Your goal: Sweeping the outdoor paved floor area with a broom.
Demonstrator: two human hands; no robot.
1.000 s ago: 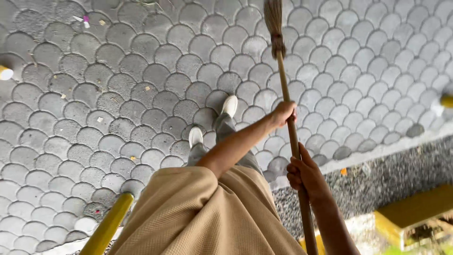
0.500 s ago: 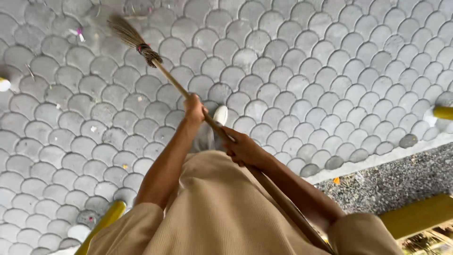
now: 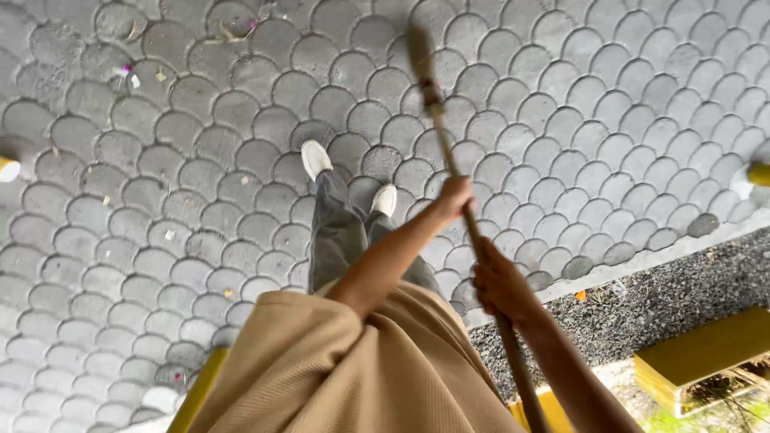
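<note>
— Any packages, labels, signs or screens here?

— None that I can make out, near either hand or further off.

— Nothing at all like wrapping?

— Only tiny bright scraps [image 3: 128, 76] on the paving [image 3: 626, 104], well away up and to the left of the left hand [image 3: 454, 197]. They are too small to tell whether they are wrapping.

**Surroundings: paving, gravel, yellow fixtures**

Grey fish-scale paving [image 3: 160, 208] fills most of the view, with small litter bits [image 3: 128, 76] at upper left. Gravel strip [image 3: 642, 309] runs lower right, edged by a pale curb [image 3: 642, 261]. Yellow block [image 3: 706, 353] at the right bottom. Yellow bar [image 3: 196, 393] at the bottom left. White shoes [image 3: 315, 158], grey trousers [image 3: 337, 232], tan shirt [image 3: 321, 377].
</note>
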